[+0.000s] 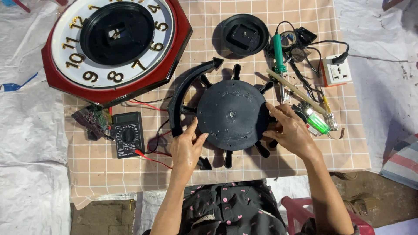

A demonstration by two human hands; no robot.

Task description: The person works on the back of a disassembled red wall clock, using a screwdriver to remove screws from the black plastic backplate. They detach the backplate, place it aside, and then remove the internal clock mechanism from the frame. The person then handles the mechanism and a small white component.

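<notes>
Hands gripped opposite edges: left hand (186,147) and right hand (292,130) held a round black plastic disc with spokes (231,114) | disc lay flat between them, mid-surface | red octagonal wall clock (114,48) up-left.

I saw a beige checked cloth (261,163) spread over white plastic sheeting (30,130). On the cloth lay a red octagonal clock (78,82) at the top left, a black multimeter (127,135) with red leads below it, a black spoked clock frame (230,115) in the middle, a round black back cover (244,35), a green soldering iron (278,54), and a white socket adapter (336,72).
</notes>
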